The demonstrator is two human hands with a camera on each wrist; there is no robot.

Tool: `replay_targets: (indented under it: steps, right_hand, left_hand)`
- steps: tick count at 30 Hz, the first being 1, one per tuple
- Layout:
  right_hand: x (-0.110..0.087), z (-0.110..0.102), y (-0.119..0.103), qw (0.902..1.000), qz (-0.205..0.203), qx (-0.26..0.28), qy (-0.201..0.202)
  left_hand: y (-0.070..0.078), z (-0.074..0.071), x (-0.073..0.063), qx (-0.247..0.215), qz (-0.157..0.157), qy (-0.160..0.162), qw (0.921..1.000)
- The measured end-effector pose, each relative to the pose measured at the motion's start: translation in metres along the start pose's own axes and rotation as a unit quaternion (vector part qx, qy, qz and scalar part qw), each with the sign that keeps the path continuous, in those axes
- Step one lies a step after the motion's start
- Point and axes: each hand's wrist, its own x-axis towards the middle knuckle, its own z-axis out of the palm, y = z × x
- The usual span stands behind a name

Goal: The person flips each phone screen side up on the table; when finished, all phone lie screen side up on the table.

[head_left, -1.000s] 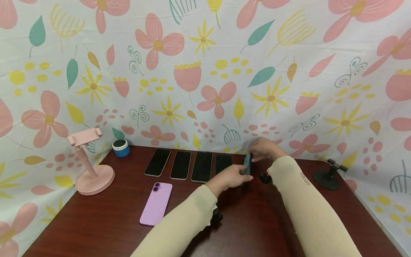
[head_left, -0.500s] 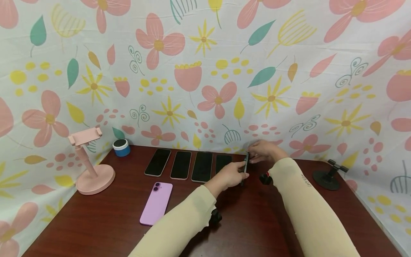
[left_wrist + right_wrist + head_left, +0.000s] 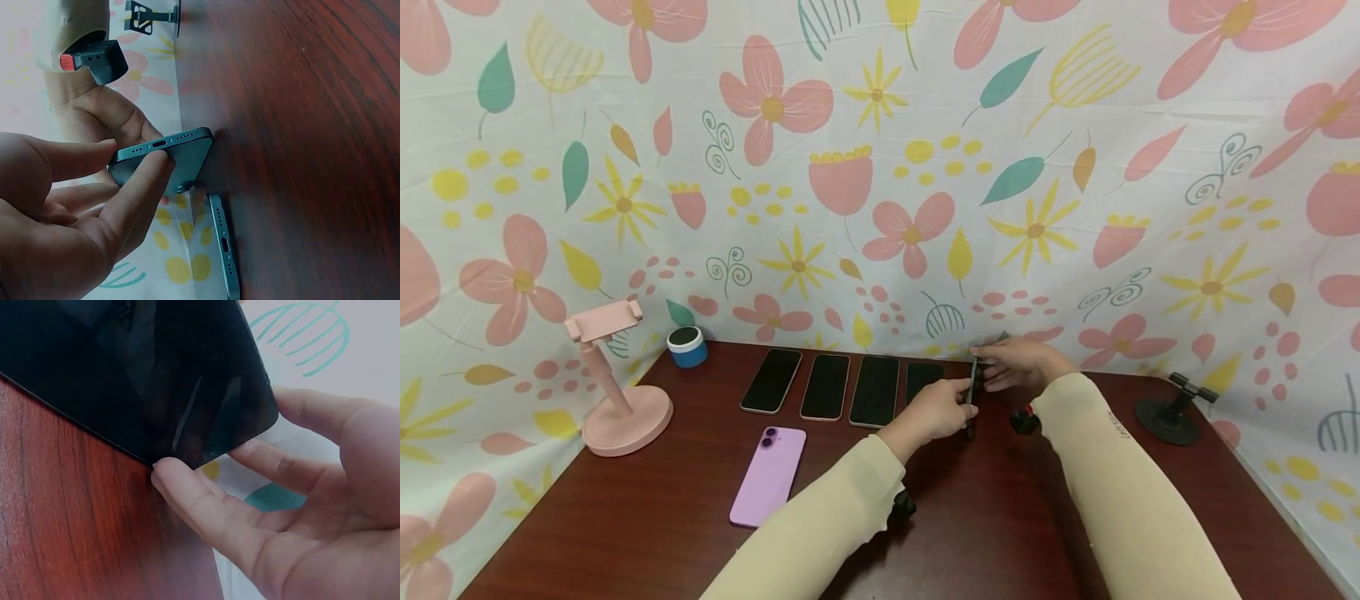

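A dark teal smartphone (image 3: 972, 390) stands tilted up on its long edge near the back of the table. My left hand (image 3: 931, 410) pinches its near end; in the left wrist view the thumb and index finger lie on either side of the charging port of the phone (image 3: 161, 144). At the far end, my right hand (image 3: 1018, 362) holds the phone by its corners. The right wrist view shows the black screen of the phone (image 3: 156, 381), with the fingertips of the right hand (image 3: 300, 481) at its edges. Beside the left hand lies another phone (image 3: 922, 377), partly covered by that hand.
Further left, three black-screened phones (image 3: 825, 387) lie in a row. A purple phone (image 3: 767, 477) lies back up in front of them. A pink phone stand (image 3: 617, 408) and a blue-white jar (image 3: 687, 350) are at left. At right stands a black stand (image 3: 1171, 412).
The phone has turned from showing its teal back to standing nearly edge-on to the head view. Both hands keep hold of it and have shifted only slightly.
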Motion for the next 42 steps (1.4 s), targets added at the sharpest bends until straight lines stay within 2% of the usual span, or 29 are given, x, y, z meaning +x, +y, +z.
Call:
replay_targets:
  steps: [6,15,21,27,31,37,42]
  right_hand:
    - [0.000,0.001,0.004,0.9999,-0.001,0.011,0.001]
    - [0.003,0.002,0.012,0.9982,0.004,0.048,0.036]
    - [0.002,0.000,0.015,0.9989,0.001,0.026,0.039]
    - [0.001,0.000,0.016,0.9993,0.015,0.013,0.031]
    - [0.001,0.001,0.018,0.9995,0.021,0.011,0.023]
    - [-0.004,-0.001,0.018,0.9999,0.007,-0.011,0.005]
    - [-0.005,-0.001,0.018,0.9998,0.005,-0.018,-0.001]
  left_hand:
    - [0.005,0.002,-0.003,0.029,-0.005,0.008,0.9995]
    - [0.003,0.001,-0.002,0.073,-0.014,0.013,0.9971]
    - [-0.001,0.001,0.002,0.094,-0.022,0.004,0.9953]
    - [-0.010,0.006,0.006,0.147,-0.022,-0.002,0.9888]
    - [-0.013,0.009,0.007,0.194,-0.013,-0.009,0.9808]
    - [-0.010,0.011,0.006,0.236,0.000,-0.006,0.9717]
    - [-0.006,0.013,0.003,0.258,-0.002,0.000,0.9662]
